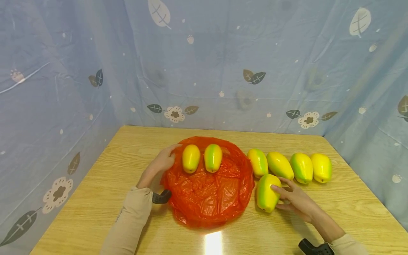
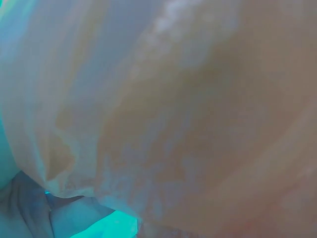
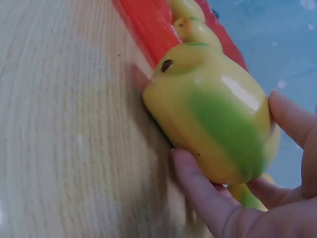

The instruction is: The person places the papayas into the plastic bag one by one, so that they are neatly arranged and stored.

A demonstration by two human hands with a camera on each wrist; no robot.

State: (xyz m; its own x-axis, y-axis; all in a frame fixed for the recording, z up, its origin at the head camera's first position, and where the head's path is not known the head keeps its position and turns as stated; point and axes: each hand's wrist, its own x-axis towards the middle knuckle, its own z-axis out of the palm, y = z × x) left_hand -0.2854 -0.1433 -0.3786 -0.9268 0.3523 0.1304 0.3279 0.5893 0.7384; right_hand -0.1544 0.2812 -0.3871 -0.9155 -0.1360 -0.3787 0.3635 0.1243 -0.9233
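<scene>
While left hand touches bag, right hand grips mango.

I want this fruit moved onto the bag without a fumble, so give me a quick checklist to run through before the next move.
1. Right hand grips the near mango with fingers and thumb curled round it: ok.
2. Near mango stands free of the row of four mangoes: ok.
3. Left hand touches the edge of the red bag: ok.
4. Bare bag surface in front of its two mangoes: ok.
5. Left wrist view blurred, finger hold on bag: cannot tell.
</scene>
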